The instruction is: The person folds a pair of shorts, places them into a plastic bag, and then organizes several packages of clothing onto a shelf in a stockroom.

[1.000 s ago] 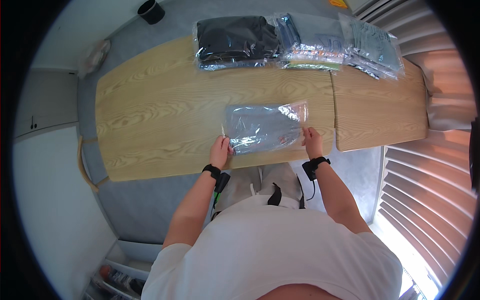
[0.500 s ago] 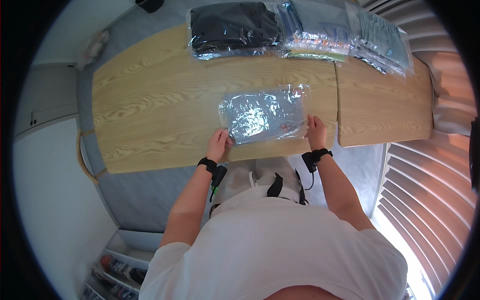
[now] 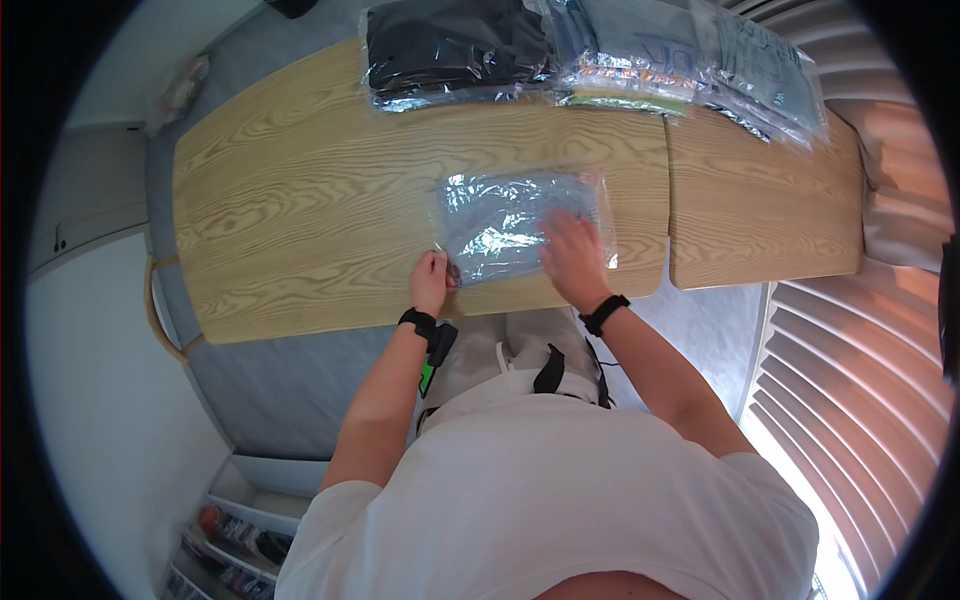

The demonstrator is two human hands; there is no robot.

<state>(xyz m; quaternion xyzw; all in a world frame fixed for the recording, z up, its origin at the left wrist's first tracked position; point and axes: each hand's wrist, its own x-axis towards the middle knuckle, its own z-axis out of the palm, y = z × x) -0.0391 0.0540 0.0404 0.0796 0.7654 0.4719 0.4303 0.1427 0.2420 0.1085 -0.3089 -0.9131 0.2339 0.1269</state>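
Observation:
A clear plastic bag holding a folded light grey-blue item point(image 3: 498, 205) lies near the front edge of the wooden table point(image 3: 280, 220). My left hand point(image 3: 429, 277) has its fingers closed on the bag's lower left corner. My right hand point(image 3: 572, 249) rests over the right half of the bag with fingers extended and apart, slightly blurred. Each wrist wears a black strap.
Bagged folded items lie along the far side, black point(image 3: 455, 50) on the left, grey-blue point(image 3: 625, 40) toward the right. A second tabletop point(image 3: 760, 210) adjoins on the right, beside curtains point(image 3: 840, 380). A wooden chair point(image 3: 160, 315) stands left; shelving point(image 3: 240, 530) sits lower left.
My right hand has left the bag's right edge, moved leftward onto its top and spread its fingers. My left hand still grips the corner. The bag sits higher in the picture than a second ago.

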